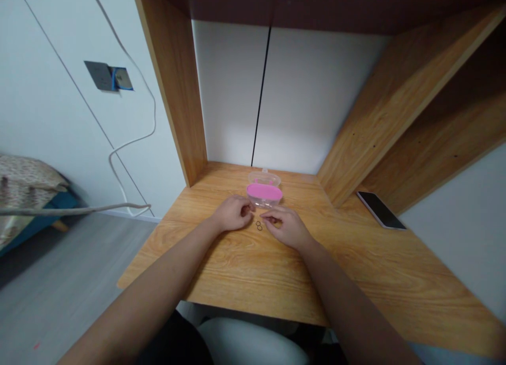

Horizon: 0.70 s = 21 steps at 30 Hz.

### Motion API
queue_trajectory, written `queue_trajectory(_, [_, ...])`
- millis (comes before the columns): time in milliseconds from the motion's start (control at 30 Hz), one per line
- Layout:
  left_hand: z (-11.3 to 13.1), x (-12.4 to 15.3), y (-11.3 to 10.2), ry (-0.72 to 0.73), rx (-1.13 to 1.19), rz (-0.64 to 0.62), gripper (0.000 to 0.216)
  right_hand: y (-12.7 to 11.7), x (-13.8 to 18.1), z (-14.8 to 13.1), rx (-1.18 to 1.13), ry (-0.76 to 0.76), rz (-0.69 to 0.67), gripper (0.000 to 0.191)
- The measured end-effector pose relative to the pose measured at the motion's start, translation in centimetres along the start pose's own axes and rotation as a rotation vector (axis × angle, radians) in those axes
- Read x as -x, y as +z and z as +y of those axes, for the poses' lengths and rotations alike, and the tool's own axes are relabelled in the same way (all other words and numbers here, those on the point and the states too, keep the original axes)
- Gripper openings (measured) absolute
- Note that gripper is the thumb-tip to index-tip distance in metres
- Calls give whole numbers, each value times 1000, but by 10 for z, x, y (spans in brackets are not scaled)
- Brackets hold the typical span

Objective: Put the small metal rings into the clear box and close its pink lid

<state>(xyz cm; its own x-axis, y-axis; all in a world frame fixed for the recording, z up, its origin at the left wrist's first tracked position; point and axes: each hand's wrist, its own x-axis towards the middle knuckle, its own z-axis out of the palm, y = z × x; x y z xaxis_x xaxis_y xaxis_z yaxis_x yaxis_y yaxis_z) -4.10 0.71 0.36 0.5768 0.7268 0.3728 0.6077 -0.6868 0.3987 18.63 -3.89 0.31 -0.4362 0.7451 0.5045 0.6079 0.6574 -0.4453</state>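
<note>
At the far left, a patterned cover (29,178) lies over a blue base (59,205) above the grey floor (75,254). A white cable (154,109) hangs down the pale wall (59,17), bends near the floor and runs back out past the left edge. Close to its upper stretch, a grey plate (99,75) is set beside a wall opening (123,78) where blue wire shows.

Next comes the upright side panel (172,85) of the wooden desk (245,265). The person's left hand (236,213) rests low over the desktop, its fingers curled inward; whether they pinch anything cannot be told. Below the desk's front edge is a pale chair (253,341).

Just beyond the hands is a clear case (264,202) with a pink inner part (264,191), its lid (264,178) tipped back toward the rear wall. Two small dark rings (259,228) lie on the wood between the hands, side by side. The right hand (285,227) is just right of them, thumb and fingers drawn together; its grip cannot be made out. Further right, a phone (381,210) lies on the desk near the right-hand wall.
</note>
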Motion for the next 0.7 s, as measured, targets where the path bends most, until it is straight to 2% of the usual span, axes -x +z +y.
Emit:
queue_trajectory(100, [3, 1, 2, 104, 53, -51, 20, 2, 0, 1, 25, 15, -106, 16])
queue_trajectory(200, [3, 2, 3, 168, 83, -85, 22, 1, -1, 2, 53, 46, -130, 21])
queue_trajectory(300, [3, 1, 3, 173, 90, -86, 18, 1, -1, 3, 55, 59, -148, 24])
queue_trajectory(700, [5, 1, 2, 199, 153, -41, 6, 3, 0, 8, 3, 136, -133, 8])
